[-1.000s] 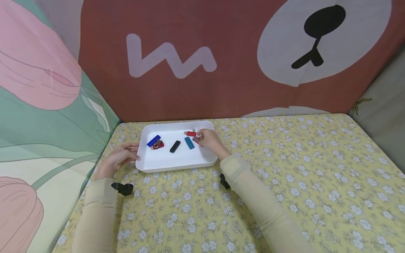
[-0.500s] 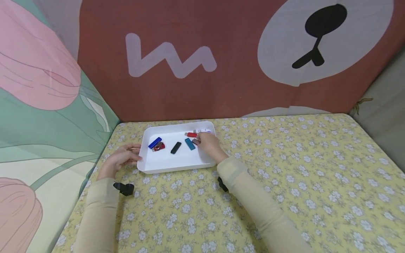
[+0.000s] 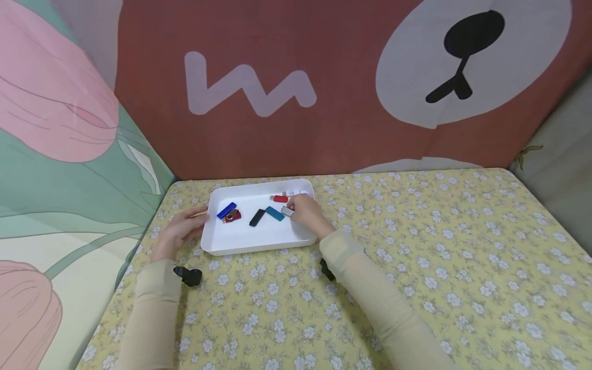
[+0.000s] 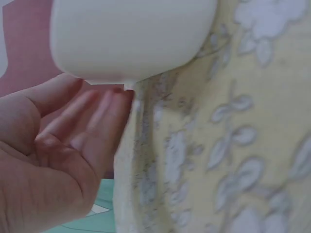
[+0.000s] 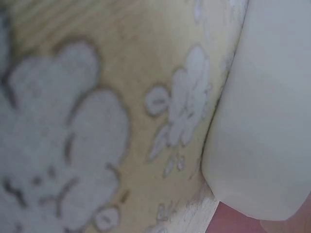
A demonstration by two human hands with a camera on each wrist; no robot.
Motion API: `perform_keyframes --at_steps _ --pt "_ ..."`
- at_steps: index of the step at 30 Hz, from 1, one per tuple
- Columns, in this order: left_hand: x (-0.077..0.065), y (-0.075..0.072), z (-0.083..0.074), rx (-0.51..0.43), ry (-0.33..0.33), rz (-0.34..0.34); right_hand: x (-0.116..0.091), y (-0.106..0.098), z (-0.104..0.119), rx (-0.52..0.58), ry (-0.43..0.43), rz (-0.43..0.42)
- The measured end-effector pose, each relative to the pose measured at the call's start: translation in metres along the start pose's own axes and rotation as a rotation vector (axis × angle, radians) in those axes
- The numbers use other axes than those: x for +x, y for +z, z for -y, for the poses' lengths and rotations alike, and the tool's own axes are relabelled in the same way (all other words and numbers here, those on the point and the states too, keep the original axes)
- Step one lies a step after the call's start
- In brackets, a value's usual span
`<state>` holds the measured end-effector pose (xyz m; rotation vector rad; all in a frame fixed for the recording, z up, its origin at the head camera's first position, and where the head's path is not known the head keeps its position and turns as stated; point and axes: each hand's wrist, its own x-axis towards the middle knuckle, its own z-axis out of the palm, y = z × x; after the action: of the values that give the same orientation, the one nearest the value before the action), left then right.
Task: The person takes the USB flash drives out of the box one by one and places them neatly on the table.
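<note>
In the head view a white tray (image 3: pixel 250 241) holds several USB sticks. My right hand (image 3: pixel 306 210) reaches over its right side and pinches a silvery USB stick (image 3: pixel 287 211) low over the tray floor. Just left of that lies a teal USB stick (image 3: pixel 275 214), its end against or very near a black USB stick (image 3: pixel 257 218). My left hand (image 3: pixel 179 230) is at the tray's left wall, fingertips touching its outside. The left wrist view has the left hand (image 4: pixel 63 150) with fingers fairly straight at the tray's edge. The right wrist view hides the right fingers.
A red USB stick (image 3: pixel 279 199) and a whitish one (image 3: pixel 296 193) lie at the tray's back right. Toward the left are a blue USB stick (image 3: pixel 226 210) and a red swivel one (image 3: pixel 235 216). Yellow floral cloth (image 3: pixel 416 246) covers the table, with printed fabric walls behind.
The teal stick has turned and its upper end has swung left toward the black one. The stick in my right fingers has turned. My left hand has shifted slightly up along the tray's wall.
</note>
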<state>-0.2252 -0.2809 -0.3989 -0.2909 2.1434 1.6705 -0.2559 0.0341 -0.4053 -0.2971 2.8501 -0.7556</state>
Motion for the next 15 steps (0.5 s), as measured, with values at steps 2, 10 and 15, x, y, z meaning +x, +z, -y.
perform_keyframes --at_steps 2,10,15 --pt "0.0007 0.0012 0.0004 -0.036 -0.015 -0.031 -0.0003 0.0003 -0.0001 0.014 -0.004 0.011" --pt "-0.0002 0.0037 -0.0042 -0.145 -0.053 -0.086 0.0016 0.001 -0.0018 0.022 -0.014 0.028" --pt "0.0001 0.0056 -0.0061 -0.133 -0.055 -0.104 0.0027 -0.0003 -0.0045 0.052 0.001 0.019"
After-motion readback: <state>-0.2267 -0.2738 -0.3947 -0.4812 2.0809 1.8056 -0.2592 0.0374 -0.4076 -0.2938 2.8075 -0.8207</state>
